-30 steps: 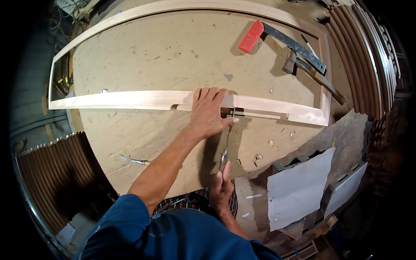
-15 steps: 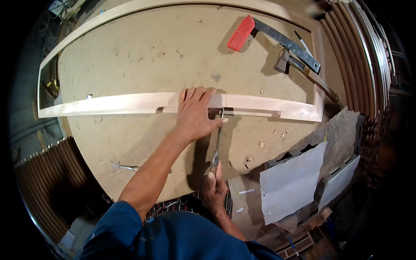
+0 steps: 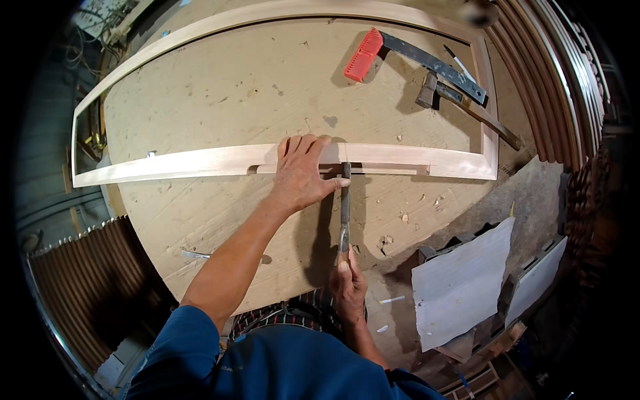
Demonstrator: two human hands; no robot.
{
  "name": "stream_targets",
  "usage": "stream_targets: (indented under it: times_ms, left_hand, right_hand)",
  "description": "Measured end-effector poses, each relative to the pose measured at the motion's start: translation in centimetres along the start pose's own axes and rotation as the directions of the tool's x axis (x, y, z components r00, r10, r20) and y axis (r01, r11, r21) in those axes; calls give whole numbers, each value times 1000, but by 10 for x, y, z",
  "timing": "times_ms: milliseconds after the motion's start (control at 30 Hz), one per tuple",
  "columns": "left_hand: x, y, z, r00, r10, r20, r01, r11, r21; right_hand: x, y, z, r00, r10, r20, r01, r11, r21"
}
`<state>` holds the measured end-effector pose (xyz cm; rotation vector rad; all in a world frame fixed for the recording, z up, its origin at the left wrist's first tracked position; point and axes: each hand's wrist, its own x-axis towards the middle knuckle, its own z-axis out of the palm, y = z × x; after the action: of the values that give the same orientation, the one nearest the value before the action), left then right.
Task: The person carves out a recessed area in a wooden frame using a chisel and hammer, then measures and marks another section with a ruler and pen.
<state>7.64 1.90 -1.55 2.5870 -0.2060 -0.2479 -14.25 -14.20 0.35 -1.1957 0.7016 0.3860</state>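
A long pale wooden frame [image 3: 213, 162] lies on the bench, with a narrow notch cut along its near rail. My left hand [image 3: 299, 170] grips that rail, fingers over its top and far edge, thumb stretched right against the blade of a chisel [image 3: 345, 207]. Below it, my right hand [image 3: 349, 287] is closed round the chisel's handle end, close to my body. The blade points away from me, and its tip meets the rail's near edge at the notch, just right of my left hand. Fingers of my right hand are partly hidden.
A hammer [image 3: 467, 107] and a try square with a red handle [image 3: 365, 56] lie inside the frame at right. Wood chips [image 3: 387, 243] dot the plywood bench [image 3: 220, 120]. A metal tool [image 3: 195, 255] lies left of my forearm. Corrugated brown sheets [image 3: 93, 280] stand beside the bench.
The chisel has turned so its broad face shows and swung more upright. My right hand has shifted slightly right and up; my left hand stays on the rail.
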Motion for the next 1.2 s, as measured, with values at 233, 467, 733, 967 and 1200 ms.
stream_targets:
  times_ms: [233, 467, 733, 967, 1200]
  left_hand:
    - [-2, 1, -1, 1000, -1, 24, 0, 1000, 25]
    - [-2, 1, 3, 1000, 5, 5, -5, 1000, 30]
    - [-2, 3, 2, 1000, 1, -19, -1, 1000, 15]
    - [-1, 1, 4, 1000, -1, -29, 0, 1000, -17]
    - [-3, 0, 3, 998, 32, -60, -32, 999, -8]
  right_hand:
    - [-4, 0, -9, 999, 31, -8, -30, 994, 104]
    - [0, 13, -13, 998, -68, 19, 69, 996, -53]
    - [3, 13, -10, 995, -88, 54, 93, 992, -86]
    - [4, 19, -10, 994, -96, 44, 99, 993, -57]
    - [2, 16, -5, 995, -99, 30, 101, 993, -64]
